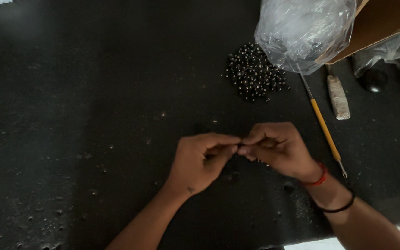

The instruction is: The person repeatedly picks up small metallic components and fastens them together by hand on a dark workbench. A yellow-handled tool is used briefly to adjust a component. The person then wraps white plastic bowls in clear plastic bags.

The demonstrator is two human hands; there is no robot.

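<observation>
Left hand (199, 159) and right hand (274, 147) meet fingertip to fingertip at centre of a black mat (93, 115), both pinched narrow on something tiny and dark between them; too small to tell what it is. Pile of small black beads (254, 74) lies well apart, up and to the right, touching a clear plastic bag (302, 32). A yellow-handled tool (325, 129) lies just right of the right hand. Beside it a whitish stick (338, 97). Brown cardboard (380, 23) at top right. Red thread and black band on the right wrist.
</observation>
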